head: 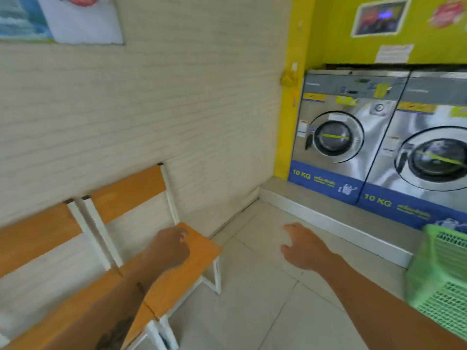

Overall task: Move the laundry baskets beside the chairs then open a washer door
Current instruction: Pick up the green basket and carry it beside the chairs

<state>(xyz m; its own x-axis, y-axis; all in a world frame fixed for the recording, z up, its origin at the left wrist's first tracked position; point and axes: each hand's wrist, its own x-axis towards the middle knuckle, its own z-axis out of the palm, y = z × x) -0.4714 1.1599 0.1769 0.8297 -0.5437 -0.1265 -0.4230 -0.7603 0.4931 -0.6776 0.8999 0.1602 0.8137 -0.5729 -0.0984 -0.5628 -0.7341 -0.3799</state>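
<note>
A green mesh laundry basket point(441, 279) stands on the floor at the right edge, partly cut off, in front of the washers. Two wooden chairs point(126, 193) with white metal frames line the left wall. Two steel washers stand on a raised step; the left washer door point(333, 136) and the right washer door point(437, 157) are both closed. My left hand point(170, 248) hovers over the near chair seat with fingers curled and nothing in it. My right hand point(303, 246) reaches forward over the floor, fingers spread, holding nothing, well left of the basket.
A white-edged step point(328, 221) runs under the washers. Tiled floor point(252, 299) lies between the chairs and the step. A cream brick-pattern wall point(151, 109) is behind the chairs, with a yellow pillar point(290, 109) at the corner.
</note>
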